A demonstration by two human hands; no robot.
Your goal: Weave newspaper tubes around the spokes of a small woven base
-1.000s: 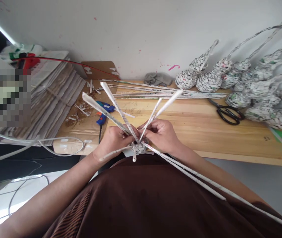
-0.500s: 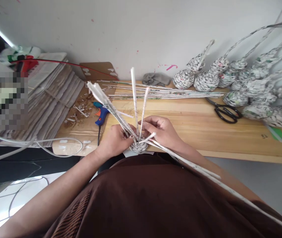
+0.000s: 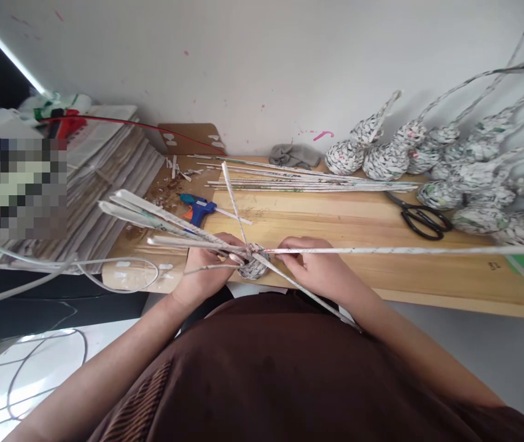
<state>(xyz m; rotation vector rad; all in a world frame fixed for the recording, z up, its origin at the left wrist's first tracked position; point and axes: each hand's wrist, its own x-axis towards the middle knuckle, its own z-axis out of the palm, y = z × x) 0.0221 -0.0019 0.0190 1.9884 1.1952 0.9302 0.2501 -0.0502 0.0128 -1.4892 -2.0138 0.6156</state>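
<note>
A small round weave of rolled newspaper (image 3: pixel 254 268) sits at the table's front edge, close to my body. My left hand (image 3: pixel 213 267) is closed on its left side, with several paper rolls (image 3: pixel 164 215) fanning out to the left over that hand. One thinner paper roll (image 3: pixel 233 199) points up and away from the weave. My right hand (image 3: pixel 310 261) pinches a long paper strand (image 3: pixel 381 250) near the weave, and the strand stretches off to the right edge. Another paper roll (image 3: pixel 308 291) slants down right toward my shirt. The fingertips of my left hand are partly hidden.
Black-handled scissors (image 3: pixel 422 220) lie at right, near several woven paper gourd shapes (image 3: pixel 386 161). Loose paper rolls (image 3: pixel 312 182) and a grey cloth (image 3: pixel 293 156) lie along the wall. A blue glue gun (image 3: pixel 201 212) and stacked newspapers (image 3: pixel 118 159) are at left.
My right hand has moved slightly right and down, and the long strand has swung up to nearly level. The bundled rolls have tipped left over my left hand.
</note>
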